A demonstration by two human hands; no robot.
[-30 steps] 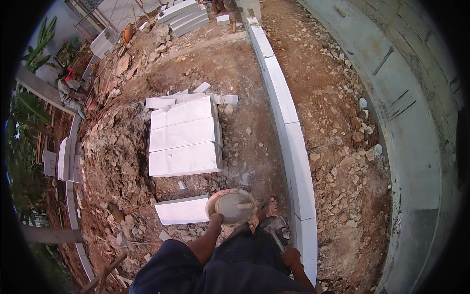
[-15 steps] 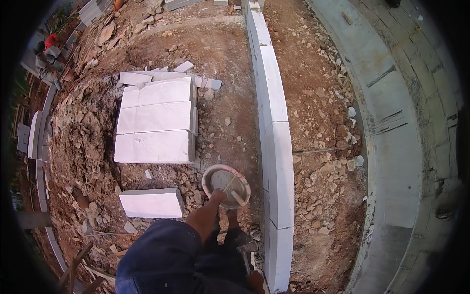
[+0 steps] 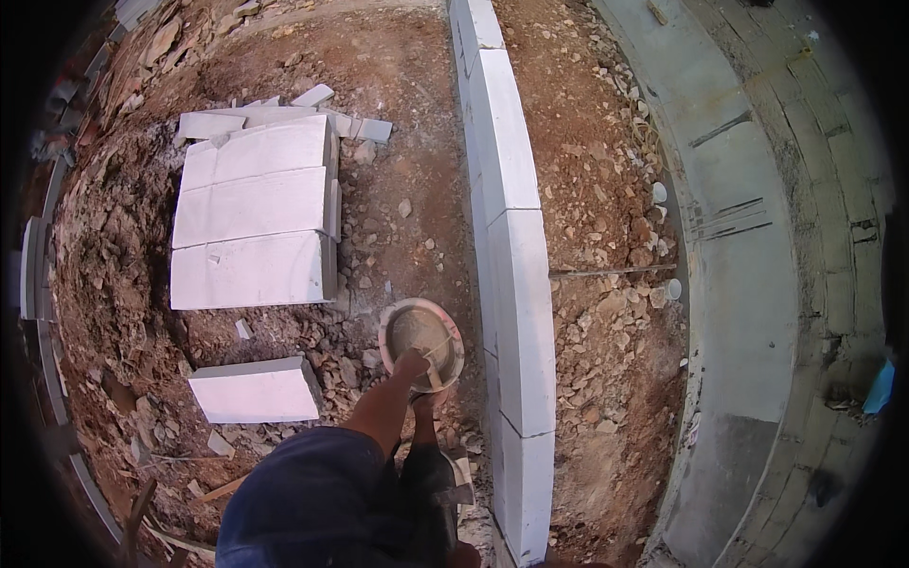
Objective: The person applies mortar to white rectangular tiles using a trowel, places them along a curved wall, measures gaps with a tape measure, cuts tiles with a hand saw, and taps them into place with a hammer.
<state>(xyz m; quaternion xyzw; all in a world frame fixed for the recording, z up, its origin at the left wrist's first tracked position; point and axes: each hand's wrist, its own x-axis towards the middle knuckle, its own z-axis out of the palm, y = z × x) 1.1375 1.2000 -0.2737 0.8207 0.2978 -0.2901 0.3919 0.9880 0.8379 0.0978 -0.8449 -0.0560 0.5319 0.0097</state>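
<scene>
A round bucket (image 3: 386,331) with a pale, pink-marked rim sits in front of my legs, with grey-brown residue on its inside. My left hand (image 3: 410,364) is closed at the near part of the bucket, apparently gripping its handle. A thin pale line runs from the fingers across the opening, and a pale oblong piece (image 3: 435,376) shows beside them. My right hand (image 3: 464,556) is low at the bottom edge, dim and partly cut off. Just above it is a grey-bladed tool (image 3: 460,494), which it seems to hold. Its fingers are hard to see.
A low white block wall (image 3: 524,322) runs along my right. Stacked white blocks (image 3: 248,270) stand to the left, with a single block (image 3: 256,392) nearer. Rubble and reddish soil (image 3: 606,379) lie around. A concrete strip (image 3: 748,312) curves beyond, and people (image 3: 59,123) are blurred far left.
The ground, blocks and wall have shifted left and slightly up in view. The bucket and my left hand have shifted less. My right hand and the tool have moved left in view.
</scene>
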